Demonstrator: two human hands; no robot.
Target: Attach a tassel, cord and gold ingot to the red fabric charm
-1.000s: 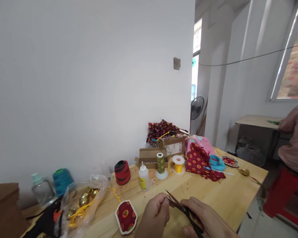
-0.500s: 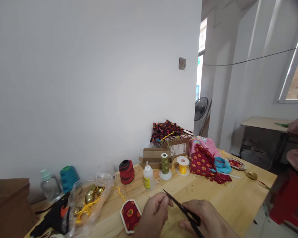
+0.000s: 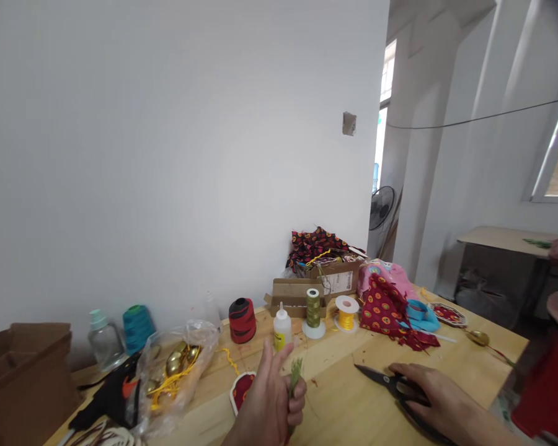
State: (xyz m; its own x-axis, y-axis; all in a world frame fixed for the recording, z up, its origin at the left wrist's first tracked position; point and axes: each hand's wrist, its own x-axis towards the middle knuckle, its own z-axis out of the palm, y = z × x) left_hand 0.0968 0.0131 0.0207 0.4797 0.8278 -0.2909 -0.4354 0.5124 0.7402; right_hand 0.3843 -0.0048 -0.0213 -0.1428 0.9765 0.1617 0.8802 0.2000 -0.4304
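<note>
My left hand (image 3: 272,399) is at the front of the table, thumb and forefinger raised. Its other fingers curl round a green thread tassel (image 3: 296,370), whose frayed end sticks up and whose lower part is mostly hidden. To the right, my right hand (image 3: 430,390) lies over the handles of black scissors (image 3: 379,376). The blades point left, low over the tabletop. Partly behind my left hand is a dark red patterned fabric piece with a white border (image 3: 240,391). Just beyond it stands a glue bottle (image 3: 282,325).
Along the wall are a red-black thread cone (image 3: 242,322), green thread spool (image 3: 313,310), yellow spool (image 3: 346,313) and cardboard box (image 3: 341,279). Red cloth (image 3: 384,306) lies right. A plastic bag of brass bells (image 3: 177,365) and a black glue gun (image 3: 106,402) lie left.
My right hand has moved right and down with the scissors, away from my left hand. My left hand has turned, its pinch has opened, and the green tassel now shows in its curled fingers.
</note>
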